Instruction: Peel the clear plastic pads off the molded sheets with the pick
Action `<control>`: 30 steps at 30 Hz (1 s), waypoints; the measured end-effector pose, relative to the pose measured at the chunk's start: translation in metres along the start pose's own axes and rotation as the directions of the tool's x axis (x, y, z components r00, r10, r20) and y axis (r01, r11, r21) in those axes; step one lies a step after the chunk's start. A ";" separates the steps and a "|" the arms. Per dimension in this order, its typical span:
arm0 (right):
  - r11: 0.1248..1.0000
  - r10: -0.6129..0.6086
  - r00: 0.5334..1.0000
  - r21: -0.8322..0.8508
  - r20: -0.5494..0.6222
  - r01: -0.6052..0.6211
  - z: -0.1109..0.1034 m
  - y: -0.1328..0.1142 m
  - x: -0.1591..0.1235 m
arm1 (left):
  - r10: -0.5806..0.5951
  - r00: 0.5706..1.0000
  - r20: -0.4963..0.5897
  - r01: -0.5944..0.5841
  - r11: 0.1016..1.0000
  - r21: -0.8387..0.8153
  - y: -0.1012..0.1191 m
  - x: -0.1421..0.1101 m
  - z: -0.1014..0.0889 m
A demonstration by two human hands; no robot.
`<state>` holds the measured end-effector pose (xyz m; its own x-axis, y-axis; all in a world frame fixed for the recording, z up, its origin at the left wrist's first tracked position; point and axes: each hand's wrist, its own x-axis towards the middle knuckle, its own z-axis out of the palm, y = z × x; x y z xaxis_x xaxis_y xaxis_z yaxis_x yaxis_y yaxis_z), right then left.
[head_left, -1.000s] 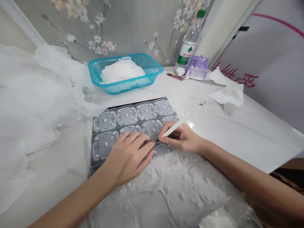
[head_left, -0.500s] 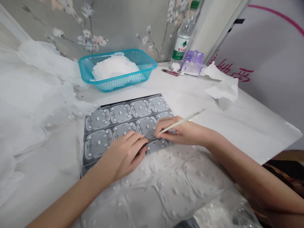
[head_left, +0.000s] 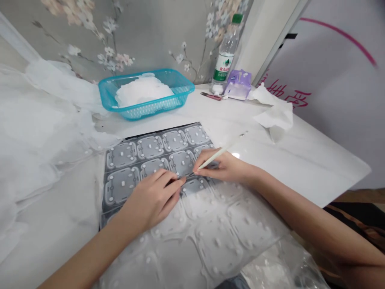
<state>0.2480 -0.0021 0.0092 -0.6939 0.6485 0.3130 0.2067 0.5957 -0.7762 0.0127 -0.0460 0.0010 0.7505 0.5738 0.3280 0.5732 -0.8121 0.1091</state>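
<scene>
A translucent plastic sheet (head_left: 218, 239) with rows of rounded-square outlines and small white raised spots spreads toward me. Its far part lies over a dark rectangular board or mat (head_left: 105, 210). On the sheet rests my left hand (head_left: 153, 196), fingers bent and lying against it, index finger and thumb slightly apart, with nothing visible in it. Just right of those fingertips, my right hand (head_left: 215, 162) pinches a slim pale pen-like stick (head_left: 222, 149). The stick slants up to the right; its lower tip is hidden at the fingers, close to one outline's edge.
A blue basket (head_left: 147, 112) holding white pieces stands at the back. Behind the right hand are a water bottle (head_left: 224, 66), a purple tissue pack (head_left: 239, 84), small snips (head_left: 211, 96) and crumpled paper (head_left: 275, 110). White sheets (head_left: 45, 120) are heaped at left; clear plastic (head_left: 279, 265) lies near front.
The view has shifted a little, so everything sits slightly further left. Both hands keep nearly the same places on the sheet; the left index finger and thumb look closer together.
</scene>
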 end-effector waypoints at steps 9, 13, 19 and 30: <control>0.989 -0.131 0.991 -0.071 -0.017 0.130 0.015 0.006 0.005 | 0.042 0.997 -0.059 -0.042 0.999 0.001 0.001 0.000 0.002; 0.986 -0.133 0.991 -0.099 0.030 0.135 0.010 0.002 0.006 | 0.039 0.996 -0.079 -0.038 0.999 0.012 0.001 0.000 0.003; 0.989 0.026 0.989 -0.148 0.142 -0.004 -0.016 -0.007 0.002 | 0.030 0.996 -0.083 -0.025 0.998 0.065 0.002 0.000 0.002; 0.998 -0.013 0.997 -0.060 0.075 0.017 -0.011 0.003 0.000 | -0.013 1.000 -0.027 0.014 1.000 0.026 0.003 0.003 0.003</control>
<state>0.2558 0.0048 0.0130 -0.7462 0.6036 0.2808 0.2355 0.6339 -0.7367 0.0174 -0.0466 -0.0001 0.7336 0.5816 0.3516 0.5920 -0.8009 0.0897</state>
